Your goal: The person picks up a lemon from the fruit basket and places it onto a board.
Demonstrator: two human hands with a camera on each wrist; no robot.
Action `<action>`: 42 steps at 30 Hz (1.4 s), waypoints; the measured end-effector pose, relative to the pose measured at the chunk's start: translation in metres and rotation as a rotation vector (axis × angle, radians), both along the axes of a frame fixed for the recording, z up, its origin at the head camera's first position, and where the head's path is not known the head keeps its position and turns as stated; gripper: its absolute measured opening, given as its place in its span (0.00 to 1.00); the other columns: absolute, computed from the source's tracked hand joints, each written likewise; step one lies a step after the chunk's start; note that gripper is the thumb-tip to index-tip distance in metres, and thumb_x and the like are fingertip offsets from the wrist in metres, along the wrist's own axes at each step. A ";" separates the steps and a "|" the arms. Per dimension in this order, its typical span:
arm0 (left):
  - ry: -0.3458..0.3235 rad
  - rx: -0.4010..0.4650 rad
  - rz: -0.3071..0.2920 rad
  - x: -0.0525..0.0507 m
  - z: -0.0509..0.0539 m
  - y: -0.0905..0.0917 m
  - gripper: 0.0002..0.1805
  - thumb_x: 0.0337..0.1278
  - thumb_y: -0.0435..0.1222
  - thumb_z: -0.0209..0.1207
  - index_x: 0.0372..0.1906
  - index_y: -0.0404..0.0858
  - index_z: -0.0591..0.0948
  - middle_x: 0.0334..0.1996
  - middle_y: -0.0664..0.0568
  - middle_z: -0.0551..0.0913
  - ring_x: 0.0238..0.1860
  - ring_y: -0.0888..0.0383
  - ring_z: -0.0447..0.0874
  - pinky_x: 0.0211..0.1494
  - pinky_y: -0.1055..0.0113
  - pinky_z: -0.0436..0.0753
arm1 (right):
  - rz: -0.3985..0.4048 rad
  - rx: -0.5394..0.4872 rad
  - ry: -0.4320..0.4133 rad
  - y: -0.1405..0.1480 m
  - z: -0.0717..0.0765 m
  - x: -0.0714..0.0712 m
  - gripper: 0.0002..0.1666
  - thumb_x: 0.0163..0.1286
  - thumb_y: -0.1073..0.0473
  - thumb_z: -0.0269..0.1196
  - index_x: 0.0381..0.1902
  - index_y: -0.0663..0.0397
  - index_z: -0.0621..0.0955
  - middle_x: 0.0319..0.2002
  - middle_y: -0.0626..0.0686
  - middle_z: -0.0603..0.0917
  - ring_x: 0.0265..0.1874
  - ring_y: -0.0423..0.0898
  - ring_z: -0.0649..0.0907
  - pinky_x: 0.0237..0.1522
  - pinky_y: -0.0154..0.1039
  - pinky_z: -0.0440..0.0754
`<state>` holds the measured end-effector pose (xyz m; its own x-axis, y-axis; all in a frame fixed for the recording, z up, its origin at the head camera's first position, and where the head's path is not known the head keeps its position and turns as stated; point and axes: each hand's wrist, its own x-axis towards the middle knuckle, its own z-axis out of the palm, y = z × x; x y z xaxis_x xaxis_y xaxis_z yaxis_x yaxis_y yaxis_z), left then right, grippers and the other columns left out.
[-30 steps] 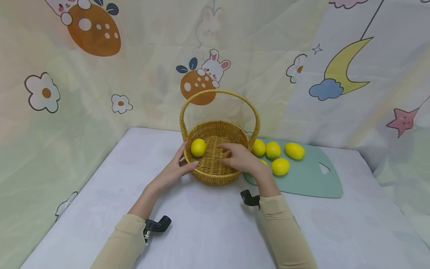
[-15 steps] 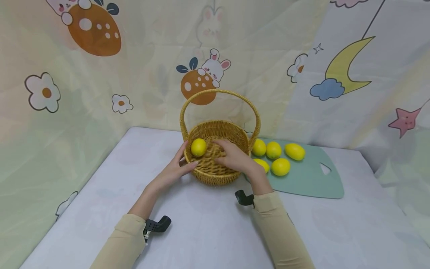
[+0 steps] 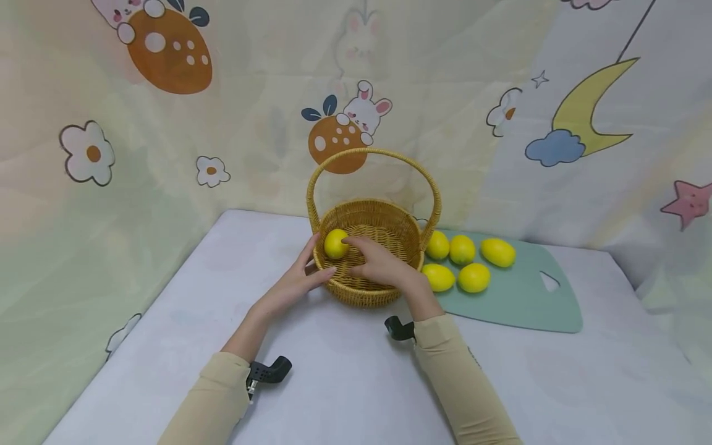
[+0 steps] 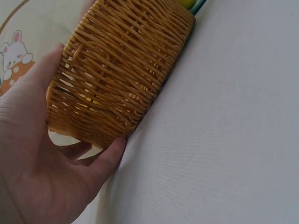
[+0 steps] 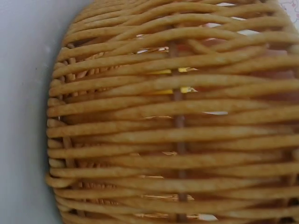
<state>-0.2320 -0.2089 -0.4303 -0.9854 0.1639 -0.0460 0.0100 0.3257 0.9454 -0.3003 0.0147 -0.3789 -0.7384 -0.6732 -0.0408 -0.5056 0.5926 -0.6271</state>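
Note:
A wicker basket [image 3: 364, 298] with a tall arched handle stands on the table. One yellow lemon [image 3: 335, 245] lies inside it, against the left wall. My left hand [image 3: 290, 289] grips the basket's left side, thumb and fingers spread around the wall, as the left wrist view shows on the woven side [image 4: 121, 65]. Over the front right rim, my right hand [image 3: 384, 267] reaches into the basket. Its fingertips are at the lemon's right edge, with thumb and forefinger apart. Woven strands [image 5: 163, 135] fill the right wrist view and mostly hide that hand.
Right of the basket lies a green cutting board [image 3: 534, 309] with a cut-out handle hole. Several lemons [image 3: 474, 278] rest on its left half, close to the basket. A cartoon-print cloth [image 3: 256, 123] hangs behind the white table [image 3: 334, 383].
My right hand has moved left inside the basket, up to the lemon. The left hand keeps its hold on the basket. The whole head view has shifted slightly.

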 end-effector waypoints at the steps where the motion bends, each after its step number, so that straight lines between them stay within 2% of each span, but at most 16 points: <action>1: 0.001 -0.001 0.002 0.000 0.000 0.000 0.48 0.58 0.62 0.61 0.73 0.81 0.40 0.81 0.64 0.39 0.79 0.44 0.51 0.75 0.34 0.57 | -0.004 0.001 -0.003 -0.001 -0.001 -0.001 0.39 0.69 0.54 0.64 0.76 0.45 0.64 0.76 0.52 0.64 0.77 0.53 0.61 0.77 0.56 0.60; 8: 0.005 0.012 0.003 -0.002 -0.001 -0.001 0.49 0.58 0.62 0.61 0.73 0.80 0.40 0.81 0.64 0.38 0.79 0.43 0.50 0.76 0.35 0.57 | -0.027 -0.008 0.027 -0.010 -0.006 -0.009 0.40 0.68 0.54 0.65 0.76 0.44 0.64 0.75 0.53 0.64 0.76 0.54 0.63 0.75 0.57 0.63; 11: 0.007 0.016 0.000 -0.002 -0.003 -0.001 0.48 0.58 0.61 0.61 0.73 0.80 0.40 0.80 0.64 0.38 0.80 0.43 0.50 0.76 0.35 0.57 | -0.032 -0.019 0.021 -0.014 -0.007 -0.012 0.44 0.67 0.54 0.66 0.77 0.43 0.62 0.76 0.54 0.61 0.77 0.54 0.61 0.75 0.59 0.63; 16: 0.007 0.020 -0.012 -0.002 -0.004 0.002 0.48 0.58 0.62 0.61 0.73 0.80 0.40 0.80 0.65 0.39 0.80 0.44 0.50 0.76 0.36 0.59 | -0.019 -0.034 0.013 -0.018 -0.008 -0.016 0.47 0.65 0.56 0.67 0.78 0.43 0.60 0.78 0.54 0.57 0.77 0.55 0.59 0.75 0.60 0.62; 18: 0.008 0.019 -0.007 -0.002 -0.004 0.002 0.48 0.58 0.62 0.61 0.73 0.80 0.41 0.80 0.64 0.40 0.79 0.44 0.51 0.75 0.36 0.59 | -0.005 -0.030 0.011 -0.019 -0.008 -0.016 0.46 0.64 0.56 0.67 0.77 0.44 0.62 0.77 0.54 0.59 0.76 0.55 0.62 0.74 0.59 0.64; 22: 0.018 0.008 0.010 0.000 -0.002 0.001 0.49 0.57 0.63 0.61 0.74 0.79 0.41 0.80 0.65 0.41 0.79 0.44 0.52 0.75 0.36 0.60 | 0.063 -0.024 -0.034 -0.022 -0.007 -0.014 0.44 0.63 0.56 0.68 0.76 0.44 0.64 0.74 0.53 0.64 0.70 0.54 0.69 0.69 0.56 0.72; 26: 0.026 0.009 0.004 0.000 -0.001 0.001 0.49 0.58 0.62 0.60 0.75 0.77 0.41 0.80 0.66 0.41 0.79 0.43 0.52 0.75 0.35 0.60 | 0.116 -0.028 -0.066 -0.023 -0.006 -0.011 0.43 0.62 0.58 0.68 0.74 0.43 0.66 0.71 0.52 0.69 0.66 0.52 0.72 0.67 0.53 0.74; 31: 0.021 0.011 0.000 0.000 0.000 0.001 0.49 0.58 0.62 0.61 0.74 0.78 0.40 0.80 0.65 0.41 0.79 0.45 0.51 0.76 0.37 0.59 | 0.125 0.031 -0.033 -0.021 -0.004 -0.004 0.38 0.64 0.60 0.65 0.72 0.42 0.70 0.70 0.49 0.72 0.65 0.49 0.72 0.66 0.50 0.74; 35: 0.024 0.024 0.005 0.000 0.000 0.001 0.49 0.58 0.61 0.61 0.75 0.77 0.41 0.80 0.64 0.42 0.79 0.46 0.52 0.76 0.40 0.61 | 0.141 0.104 0.012 -0.019 -0.001 0.001 0.34 0.68 0.57 0.62 0.72 0.41 0.71 0.70 0.47 0.72 0.64 0.47 0.72 0.64 0.47 0.75; 42: 0.017 0.018 0.003 0.001 0.000 0.001 0.49 0.59 0.61 0.61 0.74 0.79 0.40 0.81 0.62 0.41 0.79 0.45 0.51 0.76 0.39 0.60 | 0.107 0.155 0.043 -0.017 0.003 0.007 0.34 0.67 0.57 0.62 0.71 0.40 0.71 0.69 0.47 0.73 0.61 0.49 0.73 0.59 0.48 0.76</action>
